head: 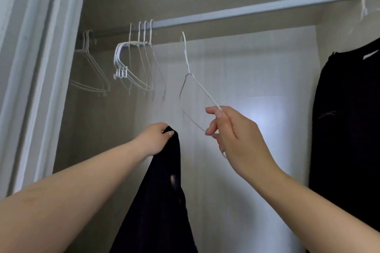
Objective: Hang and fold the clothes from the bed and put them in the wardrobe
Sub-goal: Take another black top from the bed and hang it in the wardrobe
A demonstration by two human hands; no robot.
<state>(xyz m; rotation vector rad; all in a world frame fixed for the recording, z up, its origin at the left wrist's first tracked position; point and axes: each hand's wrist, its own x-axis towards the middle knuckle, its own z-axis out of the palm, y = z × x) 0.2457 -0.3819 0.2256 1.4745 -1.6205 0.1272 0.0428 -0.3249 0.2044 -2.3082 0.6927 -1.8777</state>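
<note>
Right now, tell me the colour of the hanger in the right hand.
White wire hanger, head view.

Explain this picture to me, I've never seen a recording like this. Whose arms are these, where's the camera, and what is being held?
There is one picture, taken by a wide-angle camera worn on a person's head, so the arms reaching forward are that person's own. They face an open wardrobe with a clothes rail across the top. The left hand grips a dark garment that hangs down from it. The right hand pinches a white wire hanger, whose hook is below the rail, not on it. More empty hangers hang at the left, and a black garment already hangs at the right.
</note>
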